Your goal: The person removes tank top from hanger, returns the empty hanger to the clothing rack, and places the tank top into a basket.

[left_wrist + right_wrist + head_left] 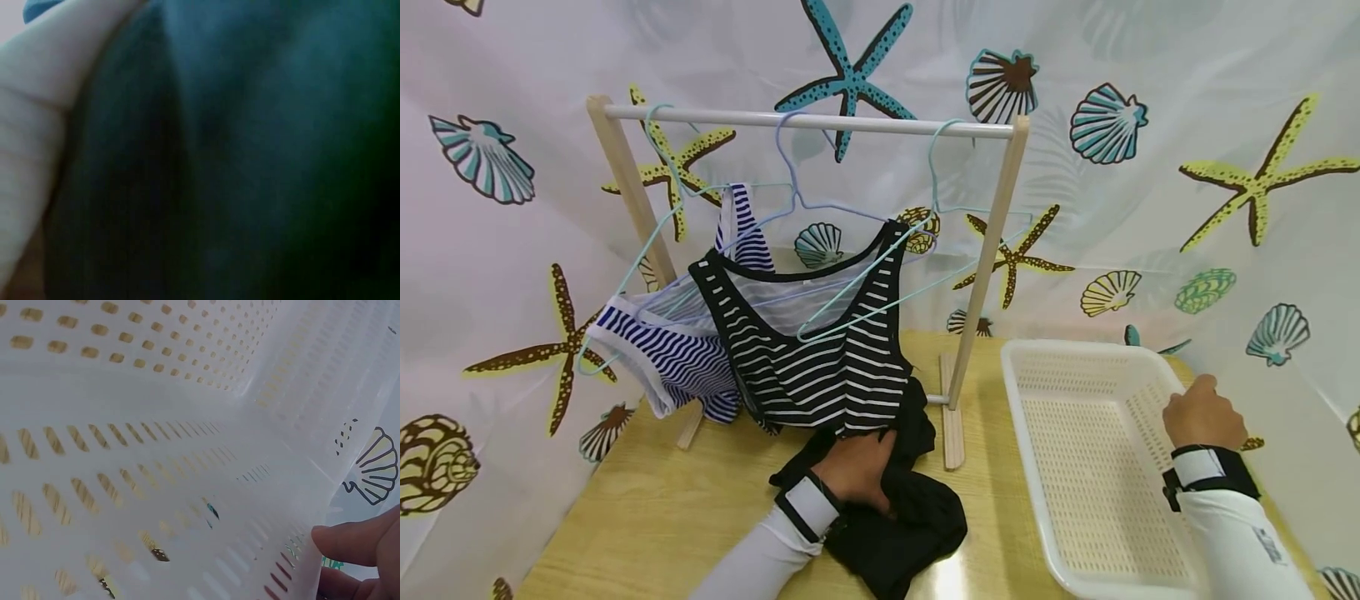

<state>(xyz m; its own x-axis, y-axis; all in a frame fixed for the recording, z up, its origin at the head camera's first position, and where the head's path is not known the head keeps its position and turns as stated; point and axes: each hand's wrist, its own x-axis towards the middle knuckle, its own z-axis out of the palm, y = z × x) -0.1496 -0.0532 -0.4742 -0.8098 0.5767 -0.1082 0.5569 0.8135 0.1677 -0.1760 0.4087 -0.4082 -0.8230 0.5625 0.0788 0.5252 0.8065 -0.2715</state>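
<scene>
My left hand (859, 471) grips a crumpled black cloth garment (910, 529) on the table, just below a hanging black-and-white striped tank top (820, 371). Some of its fingers are hidden in the dark folds. In the left wrist view, black fabric (237, 150) fills most of the picture, blurred, beside the edge of the hand. Over on the right, my right hand (1206, 417) holds the side rim of a white perforated plastic basket (1026, 442). The right wrist view shows the thumb (350, 540) on the inner side of the rim, with fingers curled outside.
A wooden rack with a metal rod (850, 123) stands behind the black garment. Several wire hangers hang from it; a blue-and-white striped garment (677, 354) hangs at left. The rack's right foot (952, 433) lies between garment and basket. A shell-patterned curtain (1120, 225) encloses the table.
</scene>
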